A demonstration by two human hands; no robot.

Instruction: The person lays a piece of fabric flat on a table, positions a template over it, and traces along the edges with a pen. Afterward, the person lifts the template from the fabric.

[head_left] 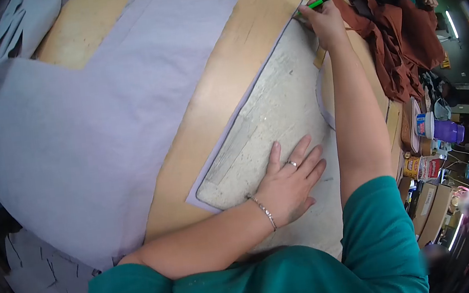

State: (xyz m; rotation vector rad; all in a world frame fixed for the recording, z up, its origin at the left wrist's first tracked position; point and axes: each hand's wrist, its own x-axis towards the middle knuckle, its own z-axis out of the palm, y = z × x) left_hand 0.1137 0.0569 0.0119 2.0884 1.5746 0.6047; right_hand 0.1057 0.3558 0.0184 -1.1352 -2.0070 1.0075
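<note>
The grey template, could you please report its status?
Left hand flat on template. Right hand holding green pen near edge. Lilac fabric beneath. No obstruction seen.

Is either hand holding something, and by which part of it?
The right hand holds the green pen near its writing end, the dark end sticking out. The left hand holds nothing; it lies spread on the grey pattern piece.

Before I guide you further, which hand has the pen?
The right hand grips the green pen at the far end of the grey template; the left hand lies flat on it.
</note>
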